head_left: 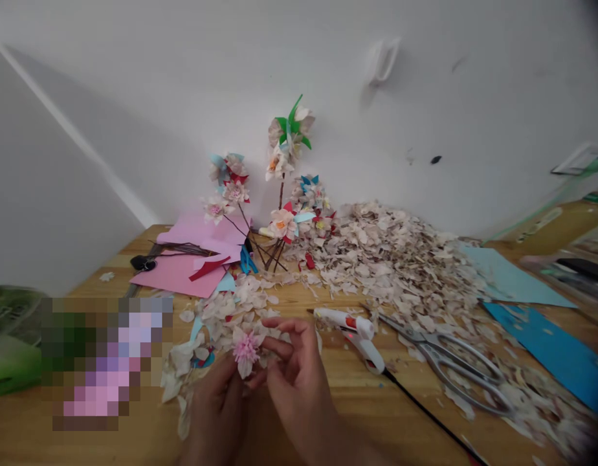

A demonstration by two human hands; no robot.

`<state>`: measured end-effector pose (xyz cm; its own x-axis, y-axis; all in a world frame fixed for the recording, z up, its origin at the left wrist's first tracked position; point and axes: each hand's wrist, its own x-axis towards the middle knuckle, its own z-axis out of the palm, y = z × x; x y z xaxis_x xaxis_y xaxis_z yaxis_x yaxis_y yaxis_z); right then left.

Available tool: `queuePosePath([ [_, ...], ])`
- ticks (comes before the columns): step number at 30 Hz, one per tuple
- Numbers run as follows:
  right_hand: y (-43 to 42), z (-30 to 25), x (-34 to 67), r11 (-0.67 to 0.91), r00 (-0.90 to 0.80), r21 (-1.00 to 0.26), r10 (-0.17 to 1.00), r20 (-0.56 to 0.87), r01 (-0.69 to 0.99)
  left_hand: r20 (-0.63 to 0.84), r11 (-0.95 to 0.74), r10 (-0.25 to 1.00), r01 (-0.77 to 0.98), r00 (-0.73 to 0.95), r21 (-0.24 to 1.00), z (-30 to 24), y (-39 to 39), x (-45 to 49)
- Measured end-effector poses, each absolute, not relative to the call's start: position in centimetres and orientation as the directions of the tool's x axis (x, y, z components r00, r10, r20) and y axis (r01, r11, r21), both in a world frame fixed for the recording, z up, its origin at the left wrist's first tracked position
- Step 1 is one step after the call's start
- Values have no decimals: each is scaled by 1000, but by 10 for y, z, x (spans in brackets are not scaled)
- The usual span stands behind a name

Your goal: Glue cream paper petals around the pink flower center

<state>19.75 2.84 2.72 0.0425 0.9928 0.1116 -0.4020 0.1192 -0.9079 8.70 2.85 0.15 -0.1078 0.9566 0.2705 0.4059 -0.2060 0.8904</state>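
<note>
A small handmade flower (pixel 246 349) with pale petals and a fringed pink centre sits between my hands, low in the middle of the head view. My left hand (pixel 219 401) is closed on its underside, the fingertips partly hidden beneath the petals. My right hand (pixel 299 375) curls in from the other side, thumb and a finger at the petal edge, its upper fingers raised. Loose pale petals (pixel 241 298) lie just behind the flower. Right of my right hand rest a white glue gun (pixel 360 333) with a black cord and metal scissors (pixel 454 362).
Finished flowers on twig stems (pixel 282 194) lean against the wall. A large heap of dried petals (pixel 396 259) spreads at the back right. Pink sheets (pixel 182 272) lie left, blue sheets (pixel 546 356) right. A green bag (pixel 15 349) sits at the left edge.
</note>
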Motion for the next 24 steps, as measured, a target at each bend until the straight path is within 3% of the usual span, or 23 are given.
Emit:
queuePosePath([
  [8,31,28,202,143,23,-945,989,143,-293,289,-276,957,332,13,902,0,24,84],
  [14,30,29,208,238,63,-953,971,231,-185,275,-265,961,317,13,910,-3,25,85],
  [24,33,36,216,78,-109,-923,986,127,-377,278,-256,960,355,-12,899,0,25,86],
])
